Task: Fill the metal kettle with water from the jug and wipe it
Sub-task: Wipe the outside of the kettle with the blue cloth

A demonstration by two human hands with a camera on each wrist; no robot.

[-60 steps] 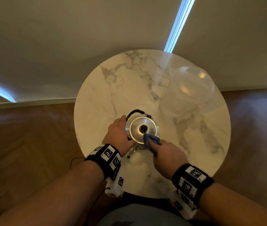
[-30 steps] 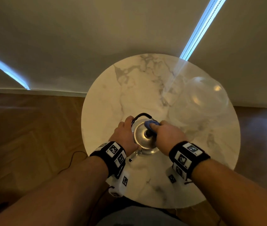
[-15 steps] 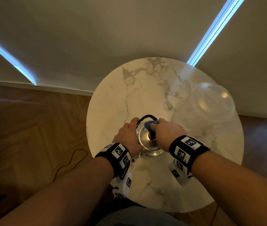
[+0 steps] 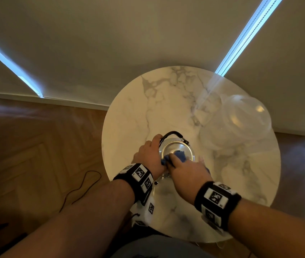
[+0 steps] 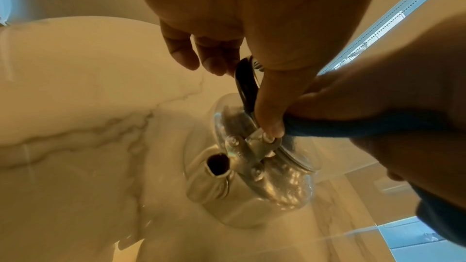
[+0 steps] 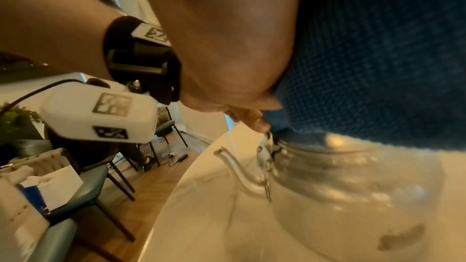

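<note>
Head view: metal kettle [image 4: 177, 152] near the front edge of the round marble tabletop [image 4: 129, 116]. Left hand [image 4: 148, 155] cupping its left side, fingers curled against the black handle [image 4: 172, 134]. Right hand [image 4: 187, 171] pressing a blue cloth [image 4: 180, 156] onto the lid, fingers clenched round it. Clear jug [image 4: 241, 120] toward the far right edge.

Left wrist view: thumb [image 5: 268, 111] on the handle bracket, spout [image 5: 218, 163] pointing toward the camera.

Right wrist view: cloth [image 6: 378, 67] bunched under the palm, resting on the kettle [image 6: 340, 176].
</note>
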